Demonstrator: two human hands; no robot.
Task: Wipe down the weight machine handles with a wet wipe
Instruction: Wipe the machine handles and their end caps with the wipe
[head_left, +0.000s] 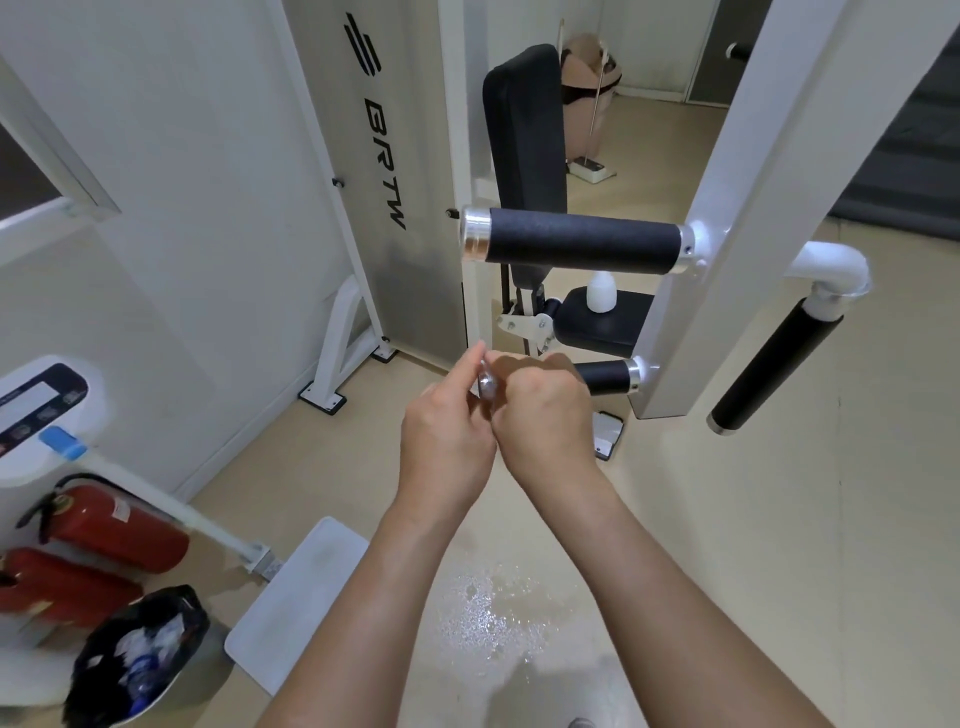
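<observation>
The weight machine has three black foam handles with chrome end caps. The upper handle (582, 241) sticks out level from the white frame (727, 208). An angled handle (769, 369) hangs at the right. My right hand (540, 410) is wrapped around the lower handle (605, 376) and hides most of its grip. My left hand (447, 436) sits just left of it, fingers pinched at that handle's chrome end cap (487, 387). I cannot make out a wipe in either hand.
A white bottle (601, 293) stands on the black seat (623, 327). Two red fire extinguishers (114, 525), a bin with a black bag (140, 654) and a white machine (41, 410) fill the left. A wet patch (498, 608) lies on the floor below my arms.
</observation>
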